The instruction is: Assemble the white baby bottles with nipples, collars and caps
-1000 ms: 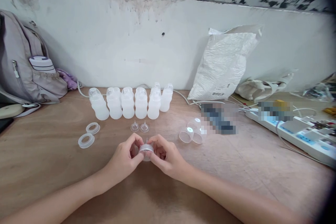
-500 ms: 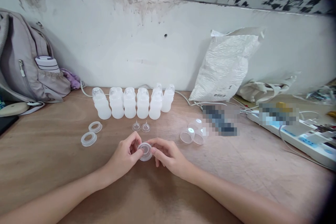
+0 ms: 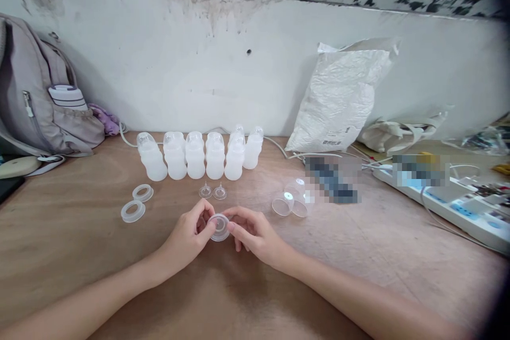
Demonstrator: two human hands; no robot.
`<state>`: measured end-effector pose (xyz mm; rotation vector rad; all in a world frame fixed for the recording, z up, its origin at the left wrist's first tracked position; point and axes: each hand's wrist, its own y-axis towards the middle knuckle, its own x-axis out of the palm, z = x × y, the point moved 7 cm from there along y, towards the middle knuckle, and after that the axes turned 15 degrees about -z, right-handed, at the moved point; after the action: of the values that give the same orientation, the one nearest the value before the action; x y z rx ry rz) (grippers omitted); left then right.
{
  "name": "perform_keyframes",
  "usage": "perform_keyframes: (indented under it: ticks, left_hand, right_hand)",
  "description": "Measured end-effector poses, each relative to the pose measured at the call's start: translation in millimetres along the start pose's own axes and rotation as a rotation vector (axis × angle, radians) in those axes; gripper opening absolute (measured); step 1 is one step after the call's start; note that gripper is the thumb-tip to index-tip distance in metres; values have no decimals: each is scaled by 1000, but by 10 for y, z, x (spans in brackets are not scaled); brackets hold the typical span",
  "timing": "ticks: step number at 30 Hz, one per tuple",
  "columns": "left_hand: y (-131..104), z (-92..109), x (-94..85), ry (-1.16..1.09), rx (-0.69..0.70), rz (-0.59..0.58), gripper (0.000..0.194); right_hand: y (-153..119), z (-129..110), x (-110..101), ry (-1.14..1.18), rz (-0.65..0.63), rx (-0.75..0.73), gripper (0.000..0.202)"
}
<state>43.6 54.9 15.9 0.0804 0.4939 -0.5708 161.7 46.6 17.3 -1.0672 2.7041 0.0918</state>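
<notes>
Since a second ago the collar ring (image 3: 219, 227) is turned face-up between both hands, left hand (image 3: 190, 238) and right hand (image 3: 252, 235) pinching its rim at the table's (image 3: 79, 255) near centre, so seating the teat probably wants even fingertip pressure all round

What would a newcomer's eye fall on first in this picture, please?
Most likely the two hands at the centre: the left hand and right hand pinch a small translucent ring cap between them above the wooden table. Just behind stands a row of white plastic bottles, with two loose rings lying to the left.
</notes>
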Motion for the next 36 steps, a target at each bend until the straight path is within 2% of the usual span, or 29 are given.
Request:
perform_keyframes:
  ticks: [4, 7, 10, 13, 15, 23, 36]
  left_hand:
    - [-13, 40, 7, 54, 19, -4, 10]
    - [-44, 100, 35, 74, 44, -35, 8]
    - [-95, 210, 100, 121, 133, -112, 12]
    - [-156, 316, 171, 207, 250, -179, 18]
    - [-177, 337, 193, 239, 282, -193, 20]
    - [-165, 342, 199, 205, 298, -214, 18]
    - [-146, 337, 165, 113, 276, -247, 20]
  right_hand:
    - [-2, -10, 26, -75, 0, -11, 25]
    - [-28, -63, 18, -248, 76, -64, 17]
    - [-55, -93, 15, -395, 131, -114, 16]
    - [-64, -77, 13, -427, 132, -140, 21]
    - [-66, -64, 9, -437, 128, -141, 22]
    - [-81, -62, 28, -563, 153, -136, 27]
    - [-100, 9, 11, -594, 208, -97, 32]
